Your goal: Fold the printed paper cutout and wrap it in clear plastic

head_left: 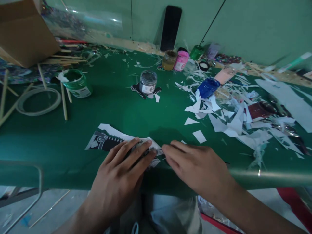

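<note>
A strip of printed paper (pixel 107 139) with a black and white pattern and white margins lies near the front edge of the green table. Over its right part my left hand (pixel 123 174) is laid flat, fingers stretched out and pressing it down. At the strip's right end, close to the left fingertips, my right hand (pixel 192 162) is closed with its fingers pinched together. What those fingers hold is hidden beneath them. Beyond the hands, a small clear jar (pixel 148 83) stands on dark cut-out pieces (pixel 137 90).
White paper scraps (pixel 231 120) cover the right side, around a blue paint jar (pixel 208 87). A green paint jar (pixel 76 84) and a tape ring (pixel 39 101) are at left, near a cardboard box (pixel 26 32). A phone (pixel 171 27) leans against the back wall.
</note>
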Motion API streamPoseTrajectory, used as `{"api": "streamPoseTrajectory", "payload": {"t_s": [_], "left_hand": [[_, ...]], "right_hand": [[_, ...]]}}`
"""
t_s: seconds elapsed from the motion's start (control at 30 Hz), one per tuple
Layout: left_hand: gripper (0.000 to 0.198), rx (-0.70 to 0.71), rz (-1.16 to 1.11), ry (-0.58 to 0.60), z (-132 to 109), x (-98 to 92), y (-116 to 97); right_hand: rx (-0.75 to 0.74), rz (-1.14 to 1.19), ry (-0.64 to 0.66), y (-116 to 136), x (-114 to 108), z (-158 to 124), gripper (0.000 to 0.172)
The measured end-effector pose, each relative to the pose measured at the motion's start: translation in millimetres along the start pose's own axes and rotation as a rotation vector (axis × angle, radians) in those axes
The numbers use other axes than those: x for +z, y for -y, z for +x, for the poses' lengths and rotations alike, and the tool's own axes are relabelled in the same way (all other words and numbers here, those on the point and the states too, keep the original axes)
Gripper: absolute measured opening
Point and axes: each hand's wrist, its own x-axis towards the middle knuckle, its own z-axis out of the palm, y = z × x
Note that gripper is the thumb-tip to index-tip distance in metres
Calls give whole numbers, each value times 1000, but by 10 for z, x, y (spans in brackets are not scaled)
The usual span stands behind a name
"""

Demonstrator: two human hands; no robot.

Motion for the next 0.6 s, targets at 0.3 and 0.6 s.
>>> {"api": "streamPoseTrajectory", "payload": {"t_s": [0.3,0.6], "left_hand": [[34,3,-2,-25,-8,3,-21],[35,-52,84,-27,-36,-12,-161]], "right_hand": [[114,-46,-18,112,-41,-23,16],[210,-120,1,254,-70,-25,15]]}}
